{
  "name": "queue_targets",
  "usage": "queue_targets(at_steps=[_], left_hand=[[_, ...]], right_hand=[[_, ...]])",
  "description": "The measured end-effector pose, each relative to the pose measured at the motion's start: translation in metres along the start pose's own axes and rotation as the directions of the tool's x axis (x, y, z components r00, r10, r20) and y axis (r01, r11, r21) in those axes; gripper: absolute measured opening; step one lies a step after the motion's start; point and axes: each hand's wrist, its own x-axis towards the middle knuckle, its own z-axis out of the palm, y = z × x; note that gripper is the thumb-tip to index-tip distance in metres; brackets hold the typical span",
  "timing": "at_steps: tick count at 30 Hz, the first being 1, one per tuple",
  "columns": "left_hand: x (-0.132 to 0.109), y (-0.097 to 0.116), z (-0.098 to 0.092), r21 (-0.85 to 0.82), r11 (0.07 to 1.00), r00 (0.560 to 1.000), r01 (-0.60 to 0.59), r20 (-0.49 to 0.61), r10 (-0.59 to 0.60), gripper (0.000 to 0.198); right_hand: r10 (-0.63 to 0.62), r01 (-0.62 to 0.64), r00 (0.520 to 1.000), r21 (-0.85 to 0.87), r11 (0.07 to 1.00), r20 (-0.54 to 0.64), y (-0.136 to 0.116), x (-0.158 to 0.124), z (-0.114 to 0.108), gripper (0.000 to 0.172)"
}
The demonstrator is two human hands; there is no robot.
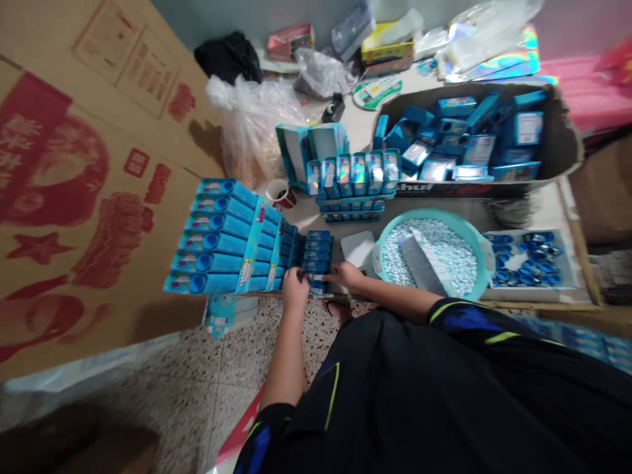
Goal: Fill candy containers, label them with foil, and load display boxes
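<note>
My left hand (295, 287) is closed at the left end of a small blue box (316, 278) near the table's front edge. From the other side, the fingers of my right hand (345, 275) are curled against the same box's right end. Behind it, several like boxes (318, 245) lie in a row running away from me. Just left of my hands rises a tall stack of blue display cartons (227, 237) with round openings at their ends. The fingertips are small and partly hidden.
A teal basin (486, 260) of white pieces with a grey scoop (419, 263) stands on the right. Beyond it is a carton (567, 141) of blue boxes. A tray (570, 263) holds blue rings. A paper cup (281, 194) sits behind the stack; a large cardboard box (99, 164) stands left.
</note>
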Motion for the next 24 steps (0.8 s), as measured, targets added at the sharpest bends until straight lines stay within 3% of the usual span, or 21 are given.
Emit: queue_targets(at_steps=[3, 5, 7, 10, 12, 14, 16, 20, 22, 24], left_hand=[[-0.006, 0.023, -0.001, -0.038, 0.979, 0.976, -0.202, -0.095, 0.198, 0.017], [-0.011, 0.045, 0.006, -0.081, 0.931, 0.93, -0.357, -0.121, 0.346, 0.017], [-0.016, 0.071, 0.019, -0.137, 0.853, 0.864, -0.503, -0.109, 0.492, 0.018], [-0.018, 0.114, 0.045, -0.244, 0.699, 0.727, -0.672, -0.038, 0.686, 0.018], [-0.014, 0.146, 0.063, -0.314, 0.572, 0.595, -0.758, 0.028, 0.803, 0.017], [-0.008, 0.18, 0.083, -0.367, 0.447, 0.448, -0.816, 0.087, 0.89, 0.018], [-0.002, 0.214, 0.105, -0.39, 0.362, 0.331, -0.847, 0.147, 0.932, 0.022], [-0.001, 0.269, 0.158, -0.321, 0.274, 0.136, -0.907, 0.393, 0.909, 0.041], [-0.003, 0.28, 0.179, -0.312, 0.211, 0.024, -0.926, 0.511, 0.859, 0.047], [-0.003, 0.279, 0.193, -0.34, 0.163, -0.061, -0.926, 0.56, 0.826, 0.049]], right_hand=[[-0.089, 0.084, 0.995, -0.081, 0.993, -0.051, -0.024, -0.008, -0.033, 0.03], [-0.145, 0.126, 0.982, -0.153, 0.98, -0.123, -0.032, -0.027, -0.07, 0.024], [-0.154, 0.091, 0.954, -0.242, 0.966, -0.258, -0.029, -0.059, -0.116, 0.019], [-0.028, -0.181, 0.841, -0.33, 0.927, -0.54, -0.005, -0.124, -0.18, 0.014], [0.16, -0.485, 0.737, -0.35, 0.801, -0.656, 0.016, -0.166, -0.204, 0.022], [0.355, -0.699, 0.634, -0.313, 0.643, -0.687, 0.035, -0.199, -0.206, 0.036], [0.456, -0.763, 0.591, -0.278, 0.583, -0.665, 0.048, -0.22, -0.19, 0.044], [0.399, -0.718, 0.6, -0.247, 0.651, -0.694, 0.06, -0.233, -0.152, 0.04], [0.355, -0.681, 0.602, -0.229, 0.696, -0.715, 0.066, -0.236, -0.145, 0.036], [0.305, -0.632, 0.618, -0.227, 0.741, -0.725, 0.073, -0.239, -0.145, 0.035]])
